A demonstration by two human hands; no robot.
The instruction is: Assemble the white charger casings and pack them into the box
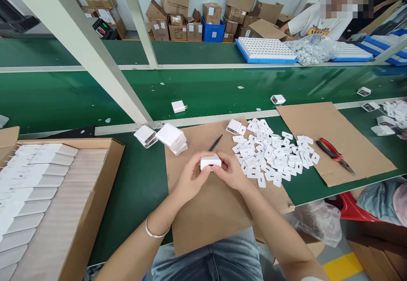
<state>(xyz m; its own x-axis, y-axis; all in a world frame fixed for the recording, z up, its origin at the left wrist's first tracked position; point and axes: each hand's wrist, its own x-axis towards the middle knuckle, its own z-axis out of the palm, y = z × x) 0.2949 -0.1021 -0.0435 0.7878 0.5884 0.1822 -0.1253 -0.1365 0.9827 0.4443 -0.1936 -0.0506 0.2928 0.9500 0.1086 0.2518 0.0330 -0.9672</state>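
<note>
Between both hands, above the cardboard sheet, is a white charger housing with a dark slot on the side facing me. My left hand grips its left side, thumb at the lower front edge. On the right side my right hand pinches it, thumb by the same edge. Just behind lies a thin black pointed tool. A pile of small white slotted plates spreads to the right of my right hand. Several white housings are stacked beyond my left hand.
At left stands a cardboard box with rows of white housings. Red-handled pliers lie on another cardboard sheet. White posts rise by the green conveyor belt, which carries a white charger. A person is across the bench.
</note>
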